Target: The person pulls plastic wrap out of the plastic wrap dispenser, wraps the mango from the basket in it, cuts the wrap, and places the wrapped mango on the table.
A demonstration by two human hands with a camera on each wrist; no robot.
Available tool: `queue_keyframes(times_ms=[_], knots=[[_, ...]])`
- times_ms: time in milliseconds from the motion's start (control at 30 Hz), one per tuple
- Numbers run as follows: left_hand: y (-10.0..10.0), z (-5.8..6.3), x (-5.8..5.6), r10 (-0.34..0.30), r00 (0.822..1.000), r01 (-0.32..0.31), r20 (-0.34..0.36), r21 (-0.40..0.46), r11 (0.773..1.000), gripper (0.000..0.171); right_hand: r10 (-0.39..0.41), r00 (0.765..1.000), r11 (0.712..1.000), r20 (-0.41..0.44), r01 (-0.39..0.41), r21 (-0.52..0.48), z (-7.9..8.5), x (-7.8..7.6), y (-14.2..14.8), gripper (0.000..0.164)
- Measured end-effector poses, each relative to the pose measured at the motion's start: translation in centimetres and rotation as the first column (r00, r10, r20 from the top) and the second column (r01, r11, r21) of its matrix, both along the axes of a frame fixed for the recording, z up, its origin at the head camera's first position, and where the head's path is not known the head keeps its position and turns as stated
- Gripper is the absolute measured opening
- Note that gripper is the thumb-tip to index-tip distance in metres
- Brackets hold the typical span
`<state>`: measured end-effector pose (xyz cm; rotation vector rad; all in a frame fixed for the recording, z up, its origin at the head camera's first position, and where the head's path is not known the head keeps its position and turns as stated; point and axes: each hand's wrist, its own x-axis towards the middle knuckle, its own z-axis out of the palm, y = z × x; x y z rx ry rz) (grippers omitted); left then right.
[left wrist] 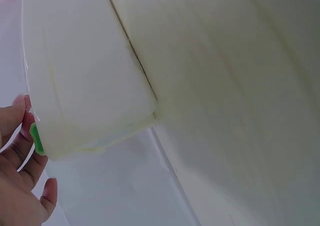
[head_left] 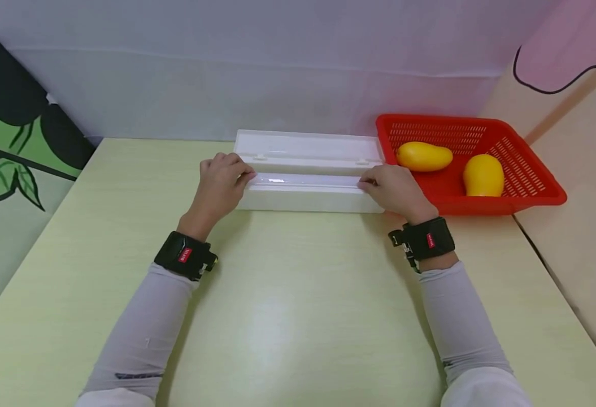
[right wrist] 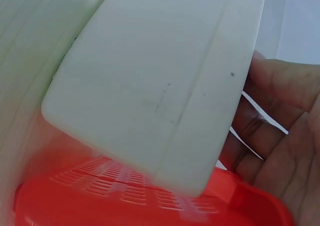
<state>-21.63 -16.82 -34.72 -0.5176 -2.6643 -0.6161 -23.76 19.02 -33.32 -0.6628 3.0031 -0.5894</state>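
White box [head_left: 310, 201]: sits lengthwise at the far edge of the desk [head_left: 287, 299], long side facing the person.
Lid [head_left: 308, 141]: swung open at the back of the white box, running along its length.
Clear film [head_left: 305, 180]: a shiny strip lying along the top of the white box, stretched between the two hands.
Left hand [head_left: 221, 183]: at the left end of the white box, thumb and forefinger narrowed in a pinch on the film.
Right hand [head_left: 396, 191]: at the right end of the white box, thumb and fingertips likewise pinching the film.
Green piece [left wrist: 37, 139]: on the left end of the white box, beside the left fingers.
Red basket [head_left: 536, 192]: just right of the white box; whether they touch cannot be told.
Yellow fruits: two inside the basket, right of the white box; the longer one [head_left: 425, 156] nearer to it, the rounder one [head_left: 483, 175] farther off.
Black wristbands: one on each wrist, nearer the person than the white box.
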Motion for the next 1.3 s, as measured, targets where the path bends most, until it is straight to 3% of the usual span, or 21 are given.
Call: queue_keyframes(times_ms=[467, 800, 1033, 1300], knots=[[0.7, -0.3, -0.3, 0.016, 0.998, -0.012, -0.064, 0.059, 0.998, 0.015, 0.002, 0.999, 0.996, -0.051, 0.003, 0.087, 0.3, -0.1, -1.3, 0.029], [0.7, -0.6, -0.5, -0.012, 0.989, 0.027, -0.149, 0.100, 0.995, 0.012, -0.005, 0.996, 1.000, -0.089, 0.007, 0.026, -0.5, -0.5, -3.8, 0.033], [0.5, -0.8, -0.6, -0.037, 0.983, 0.059, -0.177, 0.121, 0.991, 0.011, -0.130, 0.991, 0.988, 0.019, 0.131, -0.085, -0.7, -1.1, -5.0, 0.033], [0.6, -0.9, -0.8, -0.036, 0.980, 0.062, -0.196, 0.129, 0.990, 0.011, -0.203, 0.974, 0.969, 0.099, 0.214, -0.123, -0.7, -1.5, -5.9, 0.027]])
